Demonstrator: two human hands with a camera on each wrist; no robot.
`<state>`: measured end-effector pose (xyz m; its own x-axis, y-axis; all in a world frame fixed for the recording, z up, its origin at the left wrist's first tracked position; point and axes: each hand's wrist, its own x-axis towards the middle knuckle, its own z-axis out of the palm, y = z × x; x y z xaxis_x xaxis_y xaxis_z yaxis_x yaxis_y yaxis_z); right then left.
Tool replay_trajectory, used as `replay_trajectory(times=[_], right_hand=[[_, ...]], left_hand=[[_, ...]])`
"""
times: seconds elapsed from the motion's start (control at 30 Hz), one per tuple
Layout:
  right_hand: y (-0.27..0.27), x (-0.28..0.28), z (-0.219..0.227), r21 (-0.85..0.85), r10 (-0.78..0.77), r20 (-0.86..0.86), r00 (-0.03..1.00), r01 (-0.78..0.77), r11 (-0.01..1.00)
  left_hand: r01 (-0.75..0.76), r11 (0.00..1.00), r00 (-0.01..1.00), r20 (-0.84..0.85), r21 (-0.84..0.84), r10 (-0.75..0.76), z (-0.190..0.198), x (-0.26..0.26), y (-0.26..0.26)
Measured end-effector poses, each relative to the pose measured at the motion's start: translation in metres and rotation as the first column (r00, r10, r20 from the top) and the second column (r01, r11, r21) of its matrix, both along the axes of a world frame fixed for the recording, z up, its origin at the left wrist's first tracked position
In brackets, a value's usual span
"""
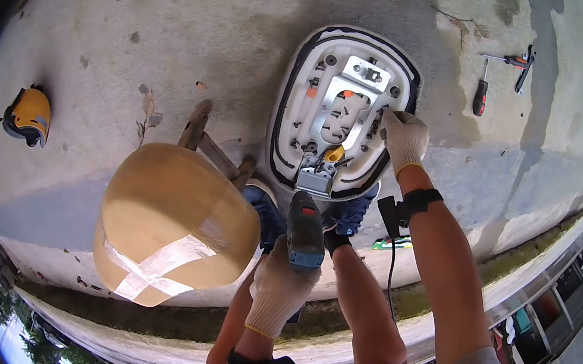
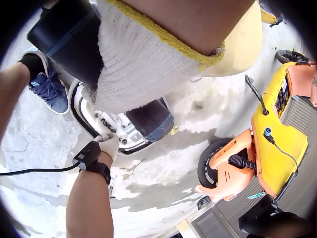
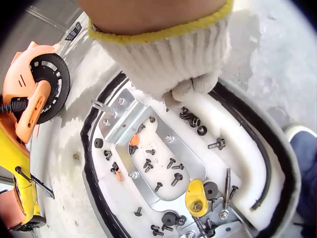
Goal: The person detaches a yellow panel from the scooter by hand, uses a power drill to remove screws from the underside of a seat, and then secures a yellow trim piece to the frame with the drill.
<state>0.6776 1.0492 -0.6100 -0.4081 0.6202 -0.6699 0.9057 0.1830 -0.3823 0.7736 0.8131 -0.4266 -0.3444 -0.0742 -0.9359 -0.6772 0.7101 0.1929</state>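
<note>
A scooter-style seat (image 1: 408, 81) lies upside down on the ground, its white base showing inside a dark rim. Set in the base is a silver metal bracket (image 3: 190, 181), with many black screws (image 3: 177, 178) scattered about. In its white knitted glove, my left hand (image 1: 281, 289) grips a cordless drill (image 1: 305, 233), whose nose points at the bracket's near end. My gloved right hand (image 1: 405, 136) reaches over the right side of the base. Its fingers are curled down beside a cluster of screws (image 3: 190, 119); I cannot tell whether they pinch one. A yellow piece (image 3: 196, 198) sits at the bracket's near end.
A tan rounded thing (image 1: 168, 215) with crossed tape stands left of the seat. On the concrete to the right lie a screwdriver (image 1: 479, 97) and another hand tool (image 1: 525, 68). Yellow-and-black things (image 1: 29, 116) lie far left. A yellow and orange motorbike (image 2: 280, 148) stands beyond the seat.
</note>
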Motion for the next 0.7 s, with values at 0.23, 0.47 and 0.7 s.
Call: replay_trajectory(times=[0.23, 0.47, 0.7], right_hand=[[0.006, 0.003, -0.011, 0.255, 0.44, 0.129, 0.889, -0.458, 0.852], [0.006, -0.02, 0.002, 0.182, 0.682, 0.383, 0.623, -0.775, 0.605], [0.01, -0.007, 0.001, 0.132, 0.723, 0.334, 0.605, -0.789, 0.6]], left_hand=[[0.038, 0.999, 0.997, 0.067, -0.007, -0.037, 0.0, -0.002, -0.002], [0.026, 1.0, 0.999, 0.045, 0.01, -0.026, 0.001, 0.0, -0.004], [0.058, 0.998, 0.993, 0.106, 0.0, -0.058, 0.003, -0.004, -0.005]])
